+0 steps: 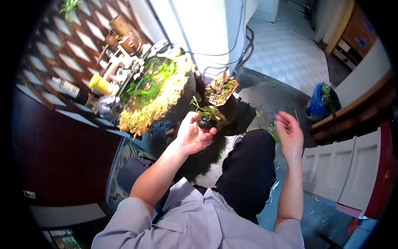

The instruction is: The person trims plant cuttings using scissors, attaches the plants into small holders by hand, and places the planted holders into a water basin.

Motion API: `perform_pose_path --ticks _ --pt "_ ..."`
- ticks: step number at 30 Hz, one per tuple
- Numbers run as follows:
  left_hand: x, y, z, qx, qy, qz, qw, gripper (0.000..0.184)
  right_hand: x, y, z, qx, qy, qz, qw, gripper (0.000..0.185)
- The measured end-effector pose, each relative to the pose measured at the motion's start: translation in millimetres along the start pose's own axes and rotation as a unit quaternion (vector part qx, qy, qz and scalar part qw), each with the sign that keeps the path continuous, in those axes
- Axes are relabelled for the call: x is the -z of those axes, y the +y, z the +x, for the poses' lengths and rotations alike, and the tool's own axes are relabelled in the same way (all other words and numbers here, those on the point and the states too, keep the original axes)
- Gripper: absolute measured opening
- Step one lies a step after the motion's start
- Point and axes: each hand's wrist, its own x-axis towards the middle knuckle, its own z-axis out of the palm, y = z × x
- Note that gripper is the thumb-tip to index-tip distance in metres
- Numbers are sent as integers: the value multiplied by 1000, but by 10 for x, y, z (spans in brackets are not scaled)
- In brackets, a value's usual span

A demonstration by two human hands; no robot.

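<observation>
- While the left hand (194, 135) cups what looks like a small black pot (205, 123), the green sprigs (210, 111) in it spread toward the far side.
- It sits just nearer than the mossy planter (222, 89) and right of the moss-rimmed basin (166, 103), seemingly raised above the floor.
- The pot is probably light and stiff, perhaps slippery if wet; the sprigs look soft and easily snapped, so the pot's sides, below the greenery, seem the safest hold.
- The left forearm reaches from the near left, palm turned up, thumb on the far side, fingers curled under the pot and partly closed on it.
- The right hand (289, 135) hangs raised at right, well apart and blurred, its fingers loosely bent and parted, with nothing visible in them.
</observation>
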Motion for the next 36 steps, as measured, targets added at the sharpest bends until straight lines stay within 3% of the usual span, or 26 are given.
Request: perform_pose_path --ticks 2,5,7,9,11,12,15,16,20,21,24,27,30,36 --pt "78 -41 -161 -4 4 -12 1000 53 -544 -488 -37 38 -100 -20 994 45" --pt "292 -63 -378 -19 -20 -17 999 54 -1209 -391 -150 -47 -317 63 945 78" --pt "474 -49 -533 -14 -29 -37 999 57 -1476 -418 -217 -203 -397 212 870 77" --pt "653 -20 -708 -25 -29 -46 998 58 -1699 -297 -297 -170 -416 216 867 71" --pt "897 -9 -819 -10 -24 -34 999 59 -1787 -220 -327 -226 -492 166 824 59" --pt "946 -23 -869 -7 -8 -31 999 58 -1837 -235 -407 -214 -474 157 840 38" --pt "1132 -96 -934 -1 57 -23 998 53 -1886 -100 -494 -238 -448 135 851 24" --pt "1209 -118 -927 6 61 -33 998 52 -1886 -118 -522 -245 -435 125 857 11" --pt "1493 -206 -839 10 44 -56 997 49 -1860 -75 -515 -258 -412 44 873 11" --pt "1462 -203 -835 15 85 -64 994 47 -1866 -60 -502 -248 -424 40 870 10" --pt "1595 -242 -784 24 47 -79 995 46 -1890 -118 -459 -268 -412 21 871 10" --pt "1604 -289 -736 11 96 -61 993 47 -1943 -134 -406 -284 -395 45 873 10" --pt "1609 -279 -733 9 95 -33 995 49 -1993 -175 -369 -230 -345 -12 910 10" --pt "1653 -322 -712 4 142 -14 990 50 -1981 -4 -343 -230 -301 45 924 13"
